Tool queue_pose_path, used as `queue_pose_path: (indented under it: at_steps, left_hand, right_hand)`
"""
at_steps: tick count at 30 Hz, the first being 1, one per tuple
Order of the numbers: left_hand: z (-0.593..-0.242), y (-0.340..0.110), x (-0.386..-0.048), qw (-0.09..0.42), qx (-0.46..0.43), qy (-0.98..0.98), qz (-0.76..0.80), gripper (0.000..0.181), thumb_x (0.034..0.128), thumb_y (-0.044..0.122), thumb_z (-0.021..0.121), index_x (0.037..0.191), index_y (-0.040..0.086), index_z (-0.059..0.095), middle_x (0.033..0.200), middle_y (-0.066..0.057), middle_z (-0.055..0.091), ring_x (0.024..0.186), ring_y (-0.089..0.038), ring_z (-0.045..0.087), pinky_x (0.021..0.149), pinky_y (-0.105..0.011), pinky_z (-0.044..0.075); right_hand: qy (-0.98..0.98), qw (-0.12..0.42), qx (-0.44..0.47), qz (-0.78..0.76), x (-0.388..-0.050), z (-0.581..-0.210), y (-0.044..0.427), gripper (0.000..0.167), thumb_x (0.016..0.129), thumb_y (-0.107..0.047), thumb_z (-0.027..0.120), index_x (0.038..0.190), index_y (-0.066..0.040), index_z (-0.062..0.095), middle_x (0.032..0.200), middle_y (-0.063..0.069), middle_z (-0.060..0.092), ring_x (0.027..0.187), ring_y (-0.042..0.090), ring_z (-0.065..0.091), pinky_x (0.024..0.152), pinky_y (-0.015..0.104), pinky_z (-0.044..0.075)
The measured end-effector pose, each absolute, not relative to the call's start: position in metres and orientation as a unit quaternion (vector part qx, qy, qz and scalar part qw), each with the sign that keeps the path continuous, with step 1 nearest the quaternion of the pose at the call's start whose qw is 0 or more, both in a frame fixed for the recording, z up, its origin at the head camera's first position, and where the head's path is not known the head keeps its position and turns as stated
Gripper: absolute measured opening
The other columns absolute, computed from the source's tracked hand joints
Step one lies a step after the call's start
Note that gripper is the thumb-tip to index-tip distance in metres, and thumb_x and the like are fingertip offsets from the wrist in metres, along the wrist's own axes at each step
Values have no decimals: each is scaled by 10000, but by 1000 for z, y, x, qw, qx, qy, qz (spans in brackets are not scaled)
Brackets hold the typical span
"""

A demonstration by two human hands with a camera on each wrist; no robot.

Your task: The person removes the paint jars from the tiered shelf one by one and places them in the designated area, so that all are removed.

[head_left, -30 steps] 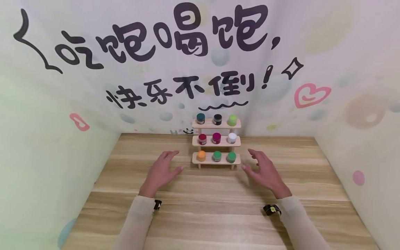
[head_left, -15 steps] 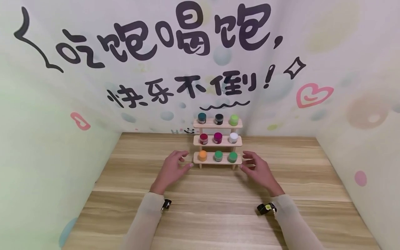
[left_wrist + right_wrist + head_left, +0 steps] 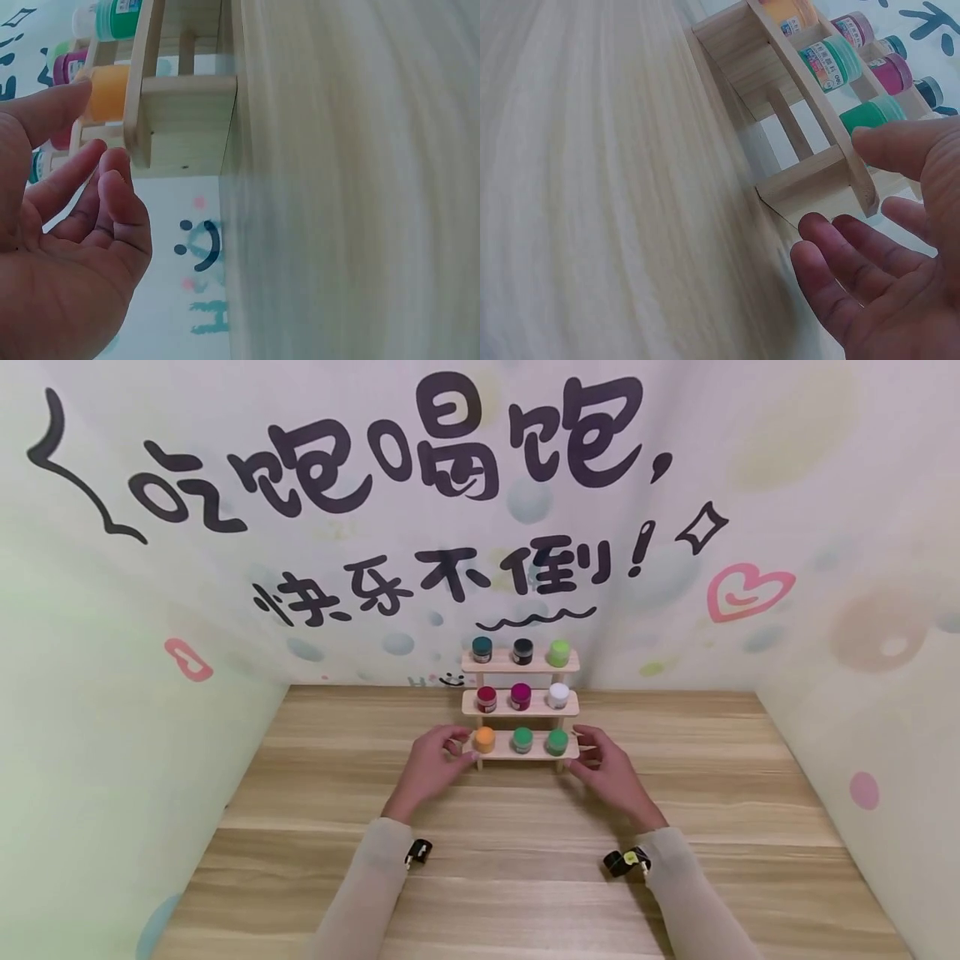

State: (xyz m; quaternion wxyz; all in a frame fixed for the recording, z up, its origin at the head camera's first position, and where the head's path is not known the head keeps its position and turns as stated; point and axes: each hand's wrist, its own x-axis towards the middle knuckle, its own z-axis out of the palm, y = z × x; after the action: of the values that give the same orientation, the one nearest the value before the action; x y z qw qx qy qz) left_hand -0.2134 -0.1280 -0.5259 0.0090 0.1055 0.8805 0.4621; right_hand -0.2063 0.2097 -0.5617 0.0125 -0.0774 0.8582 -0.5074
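Three-tier wooden rack, nine small jars on it, standing on table near printed wall. Left hand at rack's left end by orange jar, thumb and fingers loosely apart. Right hand, same deal, by end green jar. Can't tell from here if either's touching wood.

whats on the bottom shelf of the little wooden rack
On the bottom shelf stand an orange jar and, to its right in the head view, two green jars. What lies directly beneath them is covered and cannot be seen.
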Motion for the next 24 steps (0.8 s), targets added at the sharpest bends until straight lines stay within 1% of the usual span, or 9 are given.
queue_pose_path:
  at_steps: [5,8,10,12,14,16,18,20,24]
  left_hand:
    - [-530,-119,-217,5,96,880,466,433,934,276,829,1331,151,709,1202,-3,730,907,-133,634,750,-305,553]
    - [-530,-114,-219,1,85,880,467,444,921,287,844,1333,188,710,1173,32,731,871,-146,617,690,-292,534]
    - [-529,-111,-219,5,76,878,472,450,916,292,851,1334,204,708,1154,48,725,854,-163,603,662,-291,520]
    - [-530,-108,-219,13,65,878,474,458,912,308,856,1335,218,705,1125,53,714,834,-172,586,636,-284,500]
    - [-531,-106,-219,20,57,877,476,471,909,333,859,1340,224,703,1099,47,706,813,-177,571,619,-277,475]
    - [-532,-104,-219,23,49,876,479,488,906,353,860,1347,221,698,1085,41,699,792,-185,560,603,-270,452]
    - [-532,-102,-219,22,39,875,482,498,901,362,864,1349,221,700,1068,40,695,772,-188,556,588,-262,435]
    - [-532,-101,-220,21,32,872,488,505,901,353,864,1356,207,700,1042,28,686,760,-199,550,578,-262,422]
    - [-532,-101,-219,21,17,872,489,496,897,358,866,1345,210,712,949,-4,646,766,-209,544,581,-268,416]
  right_hand:
    - [854,17,-71,-515,-206,-563,209,632,981,-161,767,1540,-95,480,1378,222,639,1131,345,691,976,453,593]
    - [849,14,-72,-524,-207,-563,207,613,982,-174,768,1532,-121,503,1357,199,642,1117,334,686,979,450,581]
    - [848,14,-72,-525,-207,-563,207,582,987,-188,763,1516,-140,526,1349,176,640,1100,313,679,967,415,573]
    - [847,16,-69,-527,-207,-564,206,542,995,-193,753,1496,-147,549,1333,157,643,1070,283,668,929,361,570]
    - [845,16,-65,-530,-206,-566,206,501,1006,-181,735,1476,-131,568,1293,151,653,1028,251,657,870,307,566]
    - [844,14,-59,-533,-205,-567,206,463,1016,-169,717,1457,-116,585,1223,144,663,984,221,646,817,265,558]
    - [838,13,-56,-543,-204,-567,205,444,1022,-148,700,1448,-87,589,1136,156,668,924,211,644,763,255,555]
    - [835,10,-51,-548,-204,-568,204,431,1022,-150,700,1436,-84,599,1069,149,671,885,199,647,731,249,556]
    - [825,20,-25,-565,-203,-569,201,411,1017,-177,710,1412,-111,615,1019,126,681,842,213,662,692,259,561]
